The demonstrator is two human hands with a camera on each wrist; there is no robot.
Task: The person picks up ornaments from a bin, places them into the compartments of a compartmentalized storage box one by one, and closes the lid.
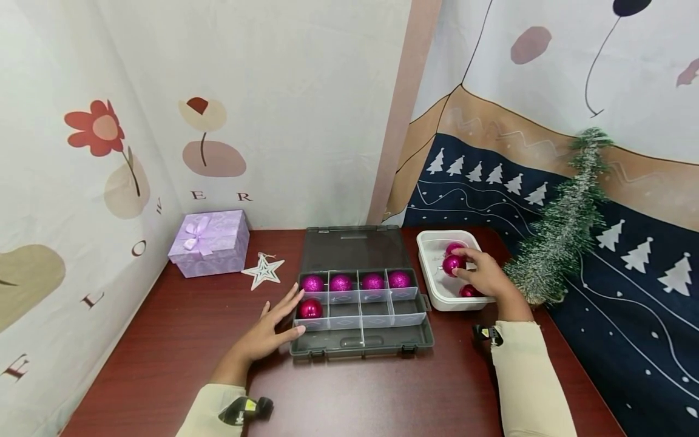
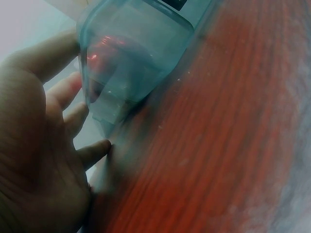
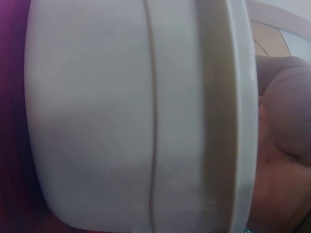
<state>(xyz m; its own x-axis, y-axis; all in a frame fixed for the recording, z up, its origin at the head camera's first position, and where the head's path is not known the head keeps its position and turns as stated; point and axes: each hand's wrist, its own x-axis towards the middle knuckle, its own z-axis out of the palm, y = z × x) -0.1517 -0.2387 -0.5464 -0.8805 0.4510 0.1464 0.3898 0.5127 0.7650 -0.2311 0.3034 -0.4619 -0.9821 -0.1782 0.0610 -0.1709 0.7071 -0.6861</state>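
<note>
In the head view, a grey see-through compartment box [image 1: 327,340] lies with its lid [image 1: 355,250] folded back. Glittery magenta baubles [image 1: 341,283] fill the compartments of its back row, and a shiny bauble [image 1: 310,308] sits in the leftmost compartment of the middle row. My left hand [image 1: 269,331] rests its extended fingers against the box's left side; the left wrist view shows this hand [image 2: 43,141] beside the wall. Over the white tub [image 1: 455,302], my right hand [image 1: 483,273] pinches a shiny magenta bauble [image 1: 452,265]. Other baubles [image 1: 468,291] lie in the tub, partly hidden by this hand.
A lilac gift box [image 1: 215,246] with a bow stands at the back left, beside a white star ornament [image 1: 264,271]. Right of the tub is a small frosted artificial tree [image 1: 568,237]. Printed cloth [image 1: 306,121] hangs behind the brown table [image 1: 164,352].
</note>
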